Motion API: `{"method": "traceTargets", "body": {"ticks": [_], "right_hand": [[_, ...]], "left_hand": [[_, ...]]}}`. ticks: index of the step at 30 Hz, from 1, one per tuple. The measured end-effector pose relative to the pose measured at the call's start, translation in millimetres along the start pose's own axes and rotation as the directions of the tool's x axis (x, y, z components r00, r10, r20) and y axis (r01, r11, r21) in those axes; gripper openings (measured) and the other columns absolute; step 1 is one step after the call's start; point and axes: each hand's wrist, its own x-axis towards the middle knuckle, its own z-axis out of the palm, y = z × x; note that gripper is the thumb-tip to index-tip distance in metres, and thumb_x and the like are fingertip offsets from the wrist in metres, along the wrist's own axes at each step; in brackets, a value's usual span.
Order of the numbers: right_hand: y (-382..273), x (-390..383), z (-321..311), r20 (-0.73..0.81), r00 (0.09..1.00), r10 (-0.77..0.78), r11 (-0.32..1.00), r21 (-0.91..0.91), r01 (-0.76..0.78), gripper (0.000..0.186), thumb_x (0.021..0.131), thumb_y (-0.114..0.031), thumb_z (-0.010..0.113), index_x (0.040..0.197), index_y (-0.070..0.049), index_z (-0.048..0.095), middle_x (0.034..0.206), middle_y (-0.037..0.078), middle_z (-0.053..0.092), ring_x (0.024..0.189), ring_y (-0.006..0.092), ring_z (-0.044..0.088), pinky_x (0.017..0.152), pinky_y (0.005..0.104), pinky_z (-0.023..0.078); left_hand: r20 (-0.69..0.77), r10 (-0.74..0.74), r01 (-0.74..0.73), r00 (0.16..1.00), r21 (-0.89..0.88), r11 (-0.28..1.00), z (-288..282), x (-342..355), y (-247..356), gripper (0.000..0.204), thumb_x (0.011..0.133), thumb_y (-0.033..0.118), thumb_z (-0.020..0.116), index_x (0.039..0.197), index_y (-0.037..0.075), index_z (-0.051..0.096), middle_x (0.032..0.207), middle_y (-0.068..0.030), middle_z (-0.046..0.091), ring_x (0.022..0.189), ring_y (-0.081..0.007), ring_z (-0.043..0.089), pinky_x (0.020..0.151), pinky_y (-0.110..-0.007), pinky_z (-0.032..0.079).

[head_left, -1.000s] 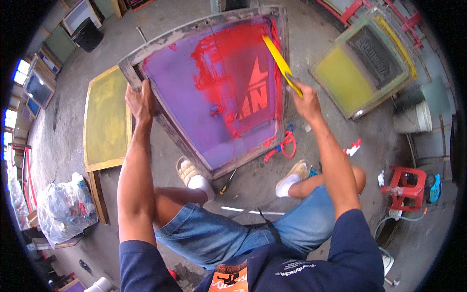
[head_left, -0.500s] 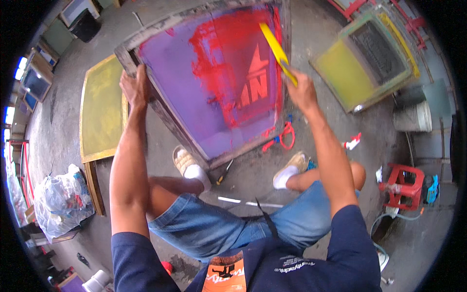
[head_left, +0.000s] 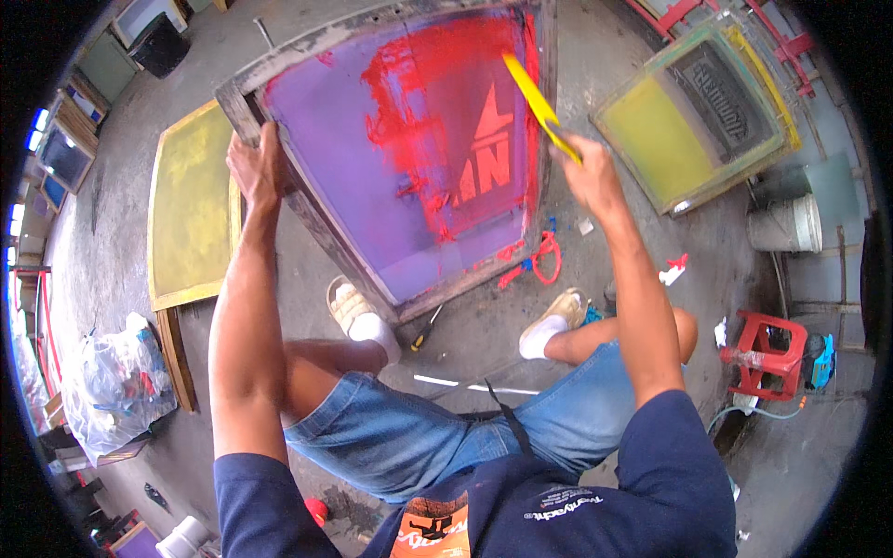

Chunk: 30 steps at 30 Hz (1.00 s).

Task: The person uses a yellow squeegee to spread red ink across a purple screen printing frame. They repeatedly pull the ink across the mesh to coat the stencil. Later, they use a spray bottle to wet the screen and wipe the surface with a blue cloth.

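A wooden-framed screen (head_left: 344, 181) with purple mesh is tilted up in front of me. Thick red ink is smeared over its upper right, with pale red stencil shapes within it. My left hand (head_left: 256, 163) is closed around the left side of its dark, stained frame. In my right hand (head_left: 591, 177) is a yellow scraper (head_left: 530, 93), its blade over the inked right part of the mesh; whether it touches cannot tell. Below the screen on the floor lie a red looped item (head_left: 545, 260) and a yellow-handled screwdriver (head_left: 423, 335), near my sandalled feet.
Yellow screens stand at left (head_left: 191, 214) and upper right (head_left: 651, 158). A plastic bag bundle (head_left: 116, 391) sits lower left; a red stool (head_left: 763, 363) and white bucket (head_left: 781, 228) are right. A black bucket (head_left: 158, 46) is at the back.
Screen and left hand appear higher and slightly further left in view than a second ago. The scraper rose, then shifted slightly down and right over the inked area, still in my right hand.
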Motion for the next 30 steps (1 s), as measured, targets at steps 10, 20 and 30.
{"method": "traceTargets", "body": {"ticks": [10,20,30], "right_hand": [[-15.8,-8.8,-13.2,0.064,0.989,0.130,0.982,-0.147,-0.119,0.034,0.085,-0.021,0.058,0.116,-0.006,0.059,0.109,0.021,0.061,0.103,0.0327,0.059,0.086,0.0348,0.046],[-4.6,-5.9,-23.3,0.038,0.999,-0.028,0.979,-0.201,0.035,0.033,0.083,-0.028,0.056,0.115,-0.019,0.061,0.098,0.017,0.064,0.093,0.0376,0.060,0.078,0.0439,0.049],[-12.7,15.3,-37.8,0.118,0.993,0.022,0.957,-0.288,0.013,0.036,0.081,-0.023,0.052,0.116,-0.024,0.061,0.098,0.015,0.065,0.089,0.0358,0.062,0.079,0.0443,0.050]], "left_hand": [[-0.029,0.032,-0.032,0.999,-0.002,0.999,2.6,0.6,5.3,0.041,0.074,0.034,0.057,0.083,-0.005,0.060,0.074,-0.0244,0.062,0.072,-0.0377,0.062,0.072,-0.043,0.046],[-0.058,0.079,-0.076,0.995,0.054,0.996,4.3,-1.8,6.6,0.042,0.073,0.035,0.057,0.084,-0.006,0.060,0.077,-0.0242,0.063,0.075,-0.0369,0.062,0.074,-0.043,0.046],[-0.020,0.066,-0.065,0.998,0.029,0.997,5.4,4.2,-10.8,0.043,0.075,0.035,0.057,0.083,-0.007,0.060,0.077,-0.0223,0.063,0.073,-0.0338,0.062,0.072,-0.042,0.046]]}}
